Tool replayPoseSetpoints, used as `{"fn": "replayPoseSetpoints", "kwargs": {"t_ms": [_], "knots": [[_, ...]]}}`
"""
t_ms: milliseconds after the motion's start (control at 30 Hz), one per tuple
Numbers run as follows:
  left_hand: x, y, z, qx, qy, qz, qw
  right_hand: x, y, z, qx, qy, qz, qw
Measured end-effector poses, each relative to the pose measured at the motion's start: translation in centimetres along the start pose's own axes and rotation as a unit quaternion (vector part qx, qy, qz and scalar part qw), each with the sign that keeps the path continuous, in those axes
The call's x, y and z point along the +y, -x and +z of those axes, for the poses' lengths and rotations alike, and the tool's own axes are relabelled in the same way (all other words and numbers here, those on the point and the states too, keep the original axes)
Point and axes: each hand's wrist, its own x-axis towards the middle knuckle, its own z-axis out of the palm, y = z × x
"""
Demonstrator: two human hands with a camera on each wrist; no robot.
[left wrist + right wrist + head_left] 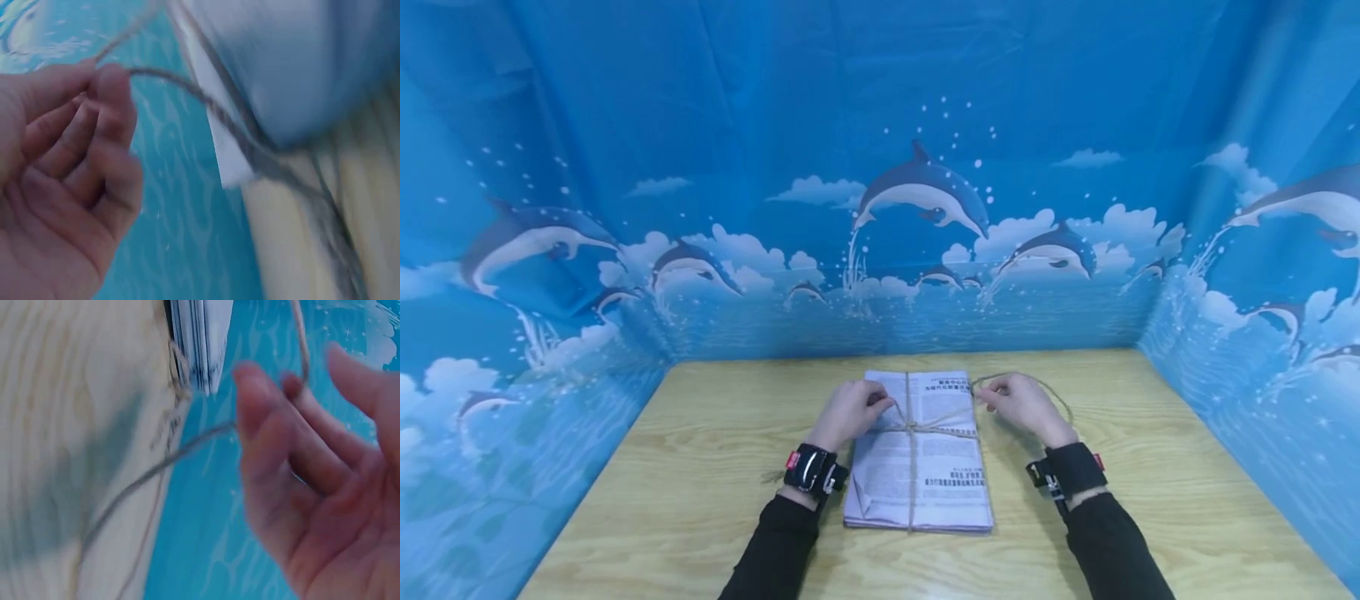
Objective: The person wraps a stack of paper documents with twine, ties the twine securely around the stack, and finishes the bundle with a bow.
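A stack of folded newspapers [951, 492] lies on the table, with twine [913, 483] crossed over its top and knotted near the middle. Over the stack's upper left part, my left hand [850, 412] pinches one end of the twine between thumb and fingertips; the left wrist view shows the strand [169, 76] running from them. To the right of the stack, my right hand [1026, 408] holds another length of twine. In the right wrist view this strand [156, 469] passes through the fingers, while the thumb stands apart from them.
The wooden table [700, 517] ends at a blue dolphin-print curtain [737, 167] at the back and both sides. A loose loop of twine [1060, 398] trails behind the right hand. Frayed twine ends [772, 477] show beside the left wrist. Black straps circle both wrists.
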Motion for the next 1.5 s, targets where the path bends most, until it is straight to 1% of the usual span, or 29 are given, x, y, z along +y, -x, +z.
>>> {"fn": "replayPoseSetpoints", "kwargs": {"t_ms": [67,100,133,167,200,233,267,300,367,400,433,500,533,567,600,633,700,767,800,900,933,1067,1100,1200,1233,1300,1333,1400,1500], "knots": [[0.2,-0.1,-0.1,-0.024,0.07,-0.008,0.9972,-0.4,-0.1,0.4,0.046,-0.03,0.012,0.9984],[0.2,-0.1,-0.1,-0.035,0.097,-0.013,0.9946,-0.8,-0.2,0.6,0.068,-0.067,0.017,0.9953],[0.3,-0.1,-0.2,-0.044,0.119,-0.016,0.9918,-1.2,-0.3,0.9,0.086,-0.117,0.019,0.9892],[0.3,-0.1,-0.2,-0.05,0.132,-0.018,0.9899,-1.7,-0.5,1.1,0.102,-0.177,0.019,0.9788],[0.3,-0.2,-0.2,-0.052,0.135,-0.019,0.9893,-2.2,-0.6,1.3,0.109,-0.25,0.023,0.9619],[0.3,-0.2,-0.2,-0.052,0.135,-0.021,0.9893,-2.6,-0.7,1.3,0.104,-0.338,0.028,0.9349],[0.2,-0.2,-0.2,-0.052,0.132,-0.021,0.9896,-3.0,-0.8,1.2,0.093,-0.43,0.035,0.8972],[0.1,-0.3,-0.2,-0.052,0.131,-0.022,0.9899,-3.2,-0.9,1.0,0.077,-0.521,0.046,0.8489],[0.0,-0.4,-0.2,-0.049,0.126,-0.02,0.9906,-3.3,-0.9,0.3,0.044,-0.67,0.078,0.7368],[-0.1,-0.4,-0.1,-0.049,0.125,-0.018,0.9907,-3.0,-0.9,-0.2,0.025,-0.729,0.099,0.6763],[-0.2,-0.4,-0.1,-0.047,0.124,-0.017,0.9911,-2.6,-0.9,-0.7,0.008,-0.776,0.117,0.6202],[-0.4,-0.4,-0.1,-0.045,0.117,-0.013,0.992,-1.6,-1.0,-1.6,-0.006,-0.829,0.143,0.5405],[-0.4,-0.3,-0.1,-0.045,0.112,-0.011,0.9926,-1.0,-1.0,-2.0,-0.007,-0.843,0.151,0.5161],[-0.5,-0.3,-0.1,-0.046,0.109,-0.012,0.9929,-0.4,-1.1,-2.4,-0.006,-0.845,0.156,0.5115],[-0.6,-0.2,-0.1,-0.048,0.106,-0.012,0.9931,0.1,-1.1,-2.7,0.005,-0.841,0.153,0.5189],[-0.6,-0.1,-0.1,-0.05,0.103,-0.013,0.9934,0.5,-1.1,-3.0,0.018,-0.831,0.149,0.5352],[-0.6,0.0,-0.1,-0.054,0.102,-0.015,0.9932,1.2,-1.1,-3.6,0.039,-0.807,0.141,0.5724],[-0.6,0.0,-0.1,-0.056,0.103,-0.018,0.9929,1.4,-1.2,-4.0,0.041,-0.761,0.13,0.6346],[-0.6,0.0,-0.1,-0.057,0.105,-0.02,0.9926,1.4,-1.3,-4.1,0.035,-0.74,0.125,0.66],[-0.5,0.0,-0.2,-0.058,0.104,-0.024,0.9927,0.7,-1.8,-4.1,-0.005,-0.683,0.108,0.7224],[-0.4,0.0,-0.2,-0.057,0.103,-0.024,0.9928,0.4,-2.1,-4.0,-0.022,-0.666,0.101,0.7387],[-0.2,-0.1,-0.1,-0.058,0.105,-0.021,0.9925,-1.6,-3.6,-3.1,-0.069,-0.612,0.084,0.7836],[-0.1,-0.1,-0.1,-0.061,0.106,-0.021,0.9923,-2.3,-4.0,-2.8,-0.075,-0.592,0.077,0.7988],[-0.1,0.0,0.1,-0.066,0.108,-0.022,0.9917,-4.4,-5.0,-1.7,-0.08,-0.517,0.053,0.8505],[-0.1,0.0,0.2,-0.065,0.107,-0.023,0.9918,-5.1,-5.3,-1.4,-0.081,-0.492,0.042,0.8659],[-0.2,0.0,0.2,-0.063,0.106,-0.024,0.9921,-6.4,-6.0,-0.8,-0.086,-0.448,0.017,0.8899],[-0.2,0.0,0.2,-0.06,0.105,-0.022,0.9923,-7.0,-6.3,-0.5,-0.092,-0.432,0.005,0.8973],[-0.3,0.0,0.2,-0.055,0.103,-0.018,0.993,-8.1,-6.9,0.1,-0.105,-0.404,-0.019,0.9083],[-0.3,-0.1,0.1,-0.051,0.101,-0.008,0.9935,-9.0,-7.5,1.1,-0.125,-0.365,-0.059,0.9206]]}}
